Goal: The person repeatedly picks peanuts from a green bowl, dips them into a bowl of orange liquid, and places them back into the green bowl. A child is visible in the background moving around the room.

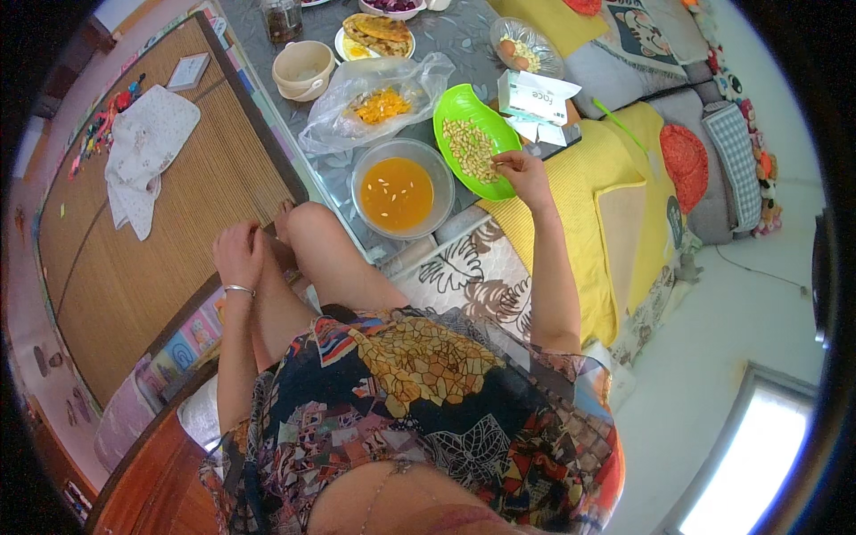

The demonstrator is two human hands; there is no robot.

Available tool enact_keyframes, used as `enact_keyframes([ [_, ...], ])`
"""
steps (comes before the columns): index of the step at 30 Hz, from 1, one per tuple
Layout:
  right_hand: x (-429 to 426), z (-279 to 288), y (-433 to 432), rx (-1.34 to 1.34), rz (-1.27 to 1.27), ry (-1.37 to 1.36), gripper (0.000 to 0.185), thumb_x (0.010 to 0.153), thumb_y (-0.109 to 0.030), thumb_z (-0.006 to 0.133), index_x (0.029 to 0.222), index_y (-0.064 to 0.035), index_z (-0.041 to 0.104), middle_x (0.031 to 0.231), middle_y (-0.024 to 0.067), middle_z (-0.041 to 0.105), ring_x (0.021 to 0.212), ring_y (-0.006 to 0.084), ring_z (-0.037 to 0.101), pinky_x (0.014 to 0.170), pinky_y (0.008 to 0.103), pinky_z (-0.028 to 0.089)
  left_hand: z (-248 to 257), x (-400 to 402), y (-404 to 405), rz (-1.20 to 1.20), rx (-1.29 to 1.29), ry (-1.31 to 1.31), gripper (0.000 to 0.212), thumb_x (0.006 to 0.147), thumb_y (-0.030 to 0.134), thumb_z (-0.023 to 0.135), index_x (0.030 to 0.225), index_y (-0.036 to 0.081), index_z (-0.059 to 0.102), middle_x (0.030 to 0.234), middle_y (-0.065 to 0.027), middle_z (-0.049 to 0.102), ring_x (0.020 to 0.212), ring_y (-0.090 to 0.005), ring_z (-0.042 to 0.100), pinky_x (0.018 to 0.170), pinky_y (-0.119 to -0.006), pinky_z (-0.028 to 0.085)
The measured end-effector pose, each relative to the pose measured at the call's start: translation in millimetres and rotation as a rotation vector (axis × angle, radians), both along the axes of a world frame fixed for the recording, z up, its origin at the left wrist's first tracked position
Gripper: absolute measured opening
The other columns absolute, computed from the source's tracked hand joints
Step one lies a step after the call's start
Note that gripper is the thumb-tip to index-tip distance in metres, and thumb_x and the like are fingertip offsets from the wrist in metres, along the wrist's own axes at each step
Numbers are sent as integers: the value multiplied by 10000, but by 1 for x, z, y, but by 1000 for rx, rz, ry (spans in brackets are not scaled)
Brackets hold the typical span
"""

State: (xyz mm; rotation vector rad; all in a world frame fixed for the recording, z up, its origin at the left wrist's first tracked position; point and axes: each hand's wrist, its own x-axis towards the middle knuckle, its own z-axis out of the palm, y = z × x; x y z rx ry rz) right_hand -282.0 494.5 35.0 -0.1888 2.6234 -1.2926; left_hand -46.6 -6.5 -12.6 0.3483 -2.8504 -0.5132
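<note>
My right hand (523, 175) is at the right rim of a green leaf-shaped plastic dish (445, 107), its fingertips drawn together over the pale seeds (470, 148) spread there; whether a seed is between them cannot be told. Left of the dish stands a translucent round bowl (441, 177) of orange liquid (396, 200) with several seeds floating in it. Behind the bowl lies a clear plastic bag (328, 124) holding orange pulp with seeds (382, 105). My left hand (239, 251), with a bracelet at the wrist, rests on my knee, away from the table.
Further back are a beige bowl (304, 61), a plate of flatbread (378, 35), a glass jar (283, 21) and a glass dish of eggs (518, 50). A tissue pack (535, 97) sits right of the green dish. A cloth (150, 134) lies on the mat (221, 154) at left.
</note>
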Motion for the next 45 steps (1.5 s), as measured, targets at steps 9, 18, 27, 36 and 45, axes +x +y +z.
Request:
enact_keyframes([
  [9,4,9,-8,45,-10,58,180,871,-61,662,1017,21,729,893,136,741,794,200,702,733,321,543,0,1,1,5,-22,-31,159,891,244,621,998,133,662,991,-62,676,997,-278,614,948,-418,425],
  [18,1,15,-23,305,-19,117,188,811,-148,727,948,-20,743,876,140,737,774,244,709,702,353,545,7,0,4,-1,-16,-17,149,888,230,620,978,119,663,975,-69,678,985,-281,616,945,-415,423],
  [27,-17,-5,-47,426,130,159,197,772,-197,722,908,-55,728,862,138,724,784,312,695,710,399,539,4,1,2,0,7,-35,152,882,231,629,981,120,660,976,-74,679,981,-284,616,939,-418,427],
  [36,-9,-7,-45,282,76,65,188,807,-180,719,922,-31,721,799,139,710,701,239,680,657,363,525,8,-2,5,-8,-31,-41,149,887,234,628,986,127,659,967,-75,678,974,-286,616,925,-418,428],
  [45,-12,-6,-17,-156,-110,-215,215,897,-162,706,957,45,701,808,41,693,686,100,605,644,259,493,10,-8,7,-35,2,-82,183,909,252,618,1024,119,668,1004,-93,686,976,-305,625,870,-432,455],
])
